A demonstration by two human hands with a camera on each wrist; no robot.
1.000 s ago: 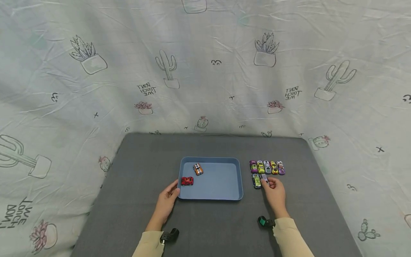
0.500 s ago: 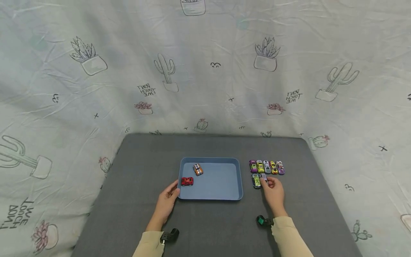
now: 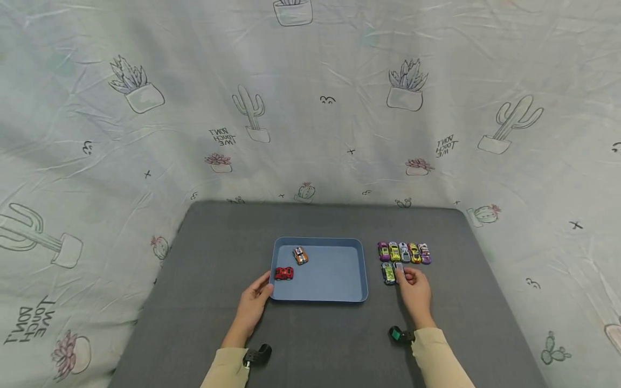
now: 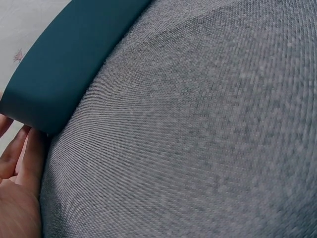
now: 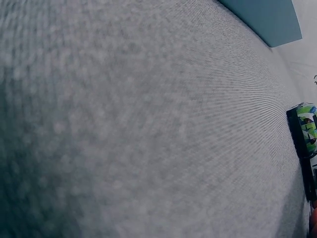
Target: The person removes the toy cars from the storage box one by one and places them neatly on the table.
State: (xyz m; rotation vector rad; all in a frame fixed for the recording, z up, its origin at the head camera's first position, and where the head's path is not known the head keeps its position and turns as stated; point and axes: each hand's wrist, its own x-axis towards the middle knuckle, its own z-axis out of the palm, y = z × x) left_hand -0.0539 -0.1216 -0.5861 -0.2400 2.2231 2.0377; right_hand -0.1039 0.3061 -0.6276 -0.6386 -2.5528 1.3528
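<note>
My left hand (image 3: 252,304) rests at the front left corner of a blue tray (image 3: 325,275), its fairly straight fingers touching the outer wall; the left wrist view shows the fingertips against that wall. A red toy car (image 3: 283,273) and an orange-and-white toy car (image 3: 299,255) sit in the tray's left part. To the right of the tray, my right hand (image 3: 415,293) pinches a pale toy car (image 3: 399,266), partly hidden by the fingers. A green toy car (image 3: 388,274) stands close at its left, seen also at the right wrist view's edge.
Behind the pinched car stands a row of several toy cars, from a purple car (image 3: 384,251) to a white-and-purple car (image 3: 425,253). All of this is on a grey cloth-covered table (image 3: 320,345). A patterned curtain (image 3: 310,108) hangs behind and at both sides.
</note>
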